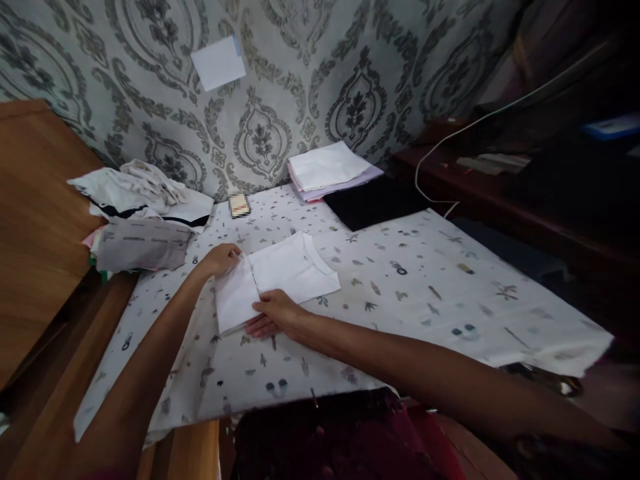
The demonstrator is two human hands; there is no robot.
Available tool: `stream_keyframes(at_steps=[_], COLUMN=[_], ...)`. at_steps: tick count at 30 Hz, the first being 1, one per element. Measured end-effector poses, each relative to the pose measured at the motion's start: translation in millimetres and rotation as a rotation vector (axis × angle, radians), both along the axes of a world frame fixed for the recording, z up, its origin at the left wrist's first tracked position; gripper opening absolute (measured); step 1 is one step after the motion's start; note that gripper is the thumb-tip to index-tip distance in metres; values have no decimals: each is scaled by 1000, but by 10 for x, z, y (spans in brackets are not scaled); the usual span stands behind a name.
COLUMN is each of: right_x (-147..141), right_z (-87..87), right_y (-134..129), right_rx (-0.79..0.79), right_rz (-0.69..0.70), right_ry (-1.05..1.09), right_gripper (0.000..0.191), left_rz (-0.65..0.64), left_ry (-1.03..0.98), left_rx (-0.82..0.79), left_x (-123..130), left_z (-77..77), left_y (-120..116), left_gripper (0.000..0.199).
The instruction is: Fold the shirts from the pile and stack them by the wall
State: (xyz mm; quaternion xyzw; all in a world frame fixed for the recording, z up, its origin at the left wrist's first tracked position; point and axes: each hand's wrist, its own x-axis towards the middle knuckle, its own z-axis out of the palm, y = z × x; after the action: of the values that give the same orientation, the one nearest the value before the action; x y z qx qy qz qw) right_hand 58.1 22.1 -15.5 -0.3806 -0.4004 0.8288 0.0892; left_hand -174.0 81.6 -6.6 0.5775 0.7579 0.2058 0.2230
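Note:
A folded white shirt [293, 267] lies on the patterned white cloth [370, 287]. Its collar end points to the right, and a folded-over panel covers its left part. At the panel's upper corner, my left hand [224, 259] grips the fabric with fingers bent. My right hand [277, 313] holds the lower edge, thumb on top and the other fingers toward the underside. The fabric partly hides the fingertips of both hands.
A heap of clothes [145, 200] sits at the left, by a wooden panel [40, 220]. Folded white cloth [330, 163] lies at the back, beside a folded black cloth [377, 200]. A small box-like item [239, 206] is near the wall. A white cable [480, 122] hangs at the right.

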Motion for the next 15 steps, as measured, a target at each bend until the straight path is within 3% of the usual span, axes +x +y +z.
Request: stream_keyframes(at_steps=[3,7,15], right_x=[-1,3,15], right_z=[-4,-42,-48], right_y=[-23,-36,17], right_rx=[76,198,146], right_rz=[7,-46,54], right_ry=[27,35,-1], right_gripper=[17,45,54], left_rz=[-52,-99,-112], left_ry=[5,-23,32], left_rx=[21,43,139], left_x=[-33,-43,4], left_z=[-13,-63,-241], left_y=[18,1,-8], left_gripper=[11,19,18])
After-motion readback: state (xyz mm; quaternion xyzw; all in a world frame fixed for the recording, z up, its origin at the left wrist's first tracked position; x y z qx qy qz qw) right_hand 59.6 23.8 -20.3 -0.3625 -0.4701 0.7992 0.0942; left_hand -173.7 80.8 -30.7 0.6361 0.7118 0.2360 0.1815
